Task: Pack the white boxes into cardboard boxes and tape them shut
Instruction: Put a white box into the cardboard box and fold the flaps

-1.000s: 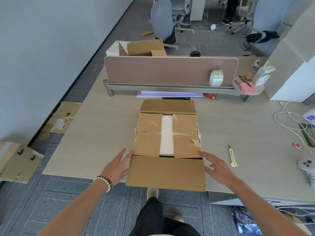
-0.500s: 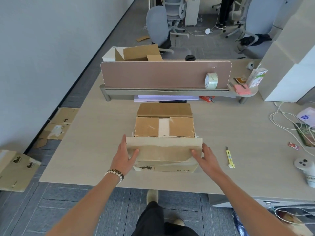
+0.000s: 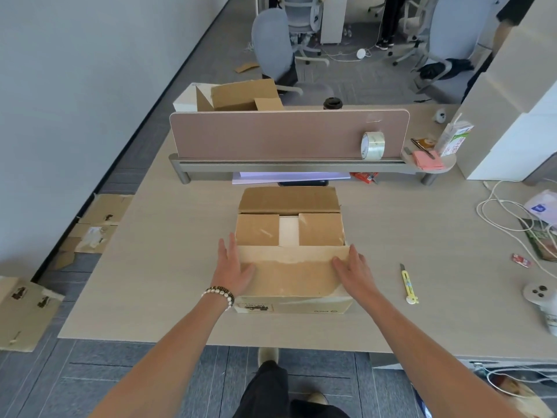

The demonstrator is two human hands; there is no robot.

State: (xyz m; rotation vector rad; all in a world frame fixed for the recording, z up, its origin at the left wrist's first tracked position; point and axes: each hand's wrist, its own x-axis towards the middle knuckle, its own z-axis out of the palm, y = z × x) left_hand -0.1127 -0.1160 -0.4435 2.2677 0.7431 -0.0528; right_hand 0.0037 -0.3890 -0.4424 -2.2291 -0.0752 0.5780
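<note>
Your left hand and right hand, fingers spread flat, press the near flap onto the cardboard box at mid-desk, closing in hand; next, the far flap, then the tape roll.

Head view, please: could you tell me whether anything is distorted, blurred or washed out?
Head view: wide-angle bending bows the desk divider; the cardboard box and both flat hands, left hand, right hand, are sharp; soft, even light, no harsh glare.
</note>
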